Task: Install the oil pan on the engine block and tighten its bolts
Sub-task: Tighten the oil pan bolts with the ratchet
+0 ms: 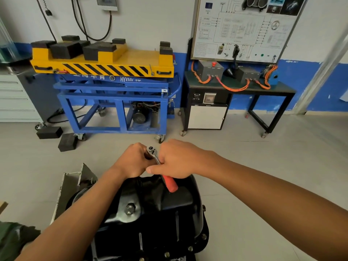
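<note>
The black pressed-steel oil pan (180, 202) sits sump-up in the lower middle of the view, already seated on the engine block, which it almost wholly hides. Both hands meet at its far edge. The left hand (133, 161) is curled round the underside of the tool's head, and the right hand (177, 159) is clamped on the shank just above the grip. The tool is a chrome ratchet wrench with a red handle (170, 184), whose handle slants back over the pan. The socket and the bolt under it are hidden by the fingers.

The step appears to be tightening a far-rim bolt. To do it well:

- The left hand should press the head straight down so the socket stays square on the bolt.
- The right hand would gain leverage by sliding down onto the red grip.
- Short, even swings suit the thin flange.
- Bring each bolt snug, then work crosswise round the rim so the gasket seats evenly rather than finishing one side first.

The small silver flange bolts (190, 248) along the near rim look seated, but whether they are tight cannot be told. The large hex drain plug (130, 209) is not part of this step.
</note>
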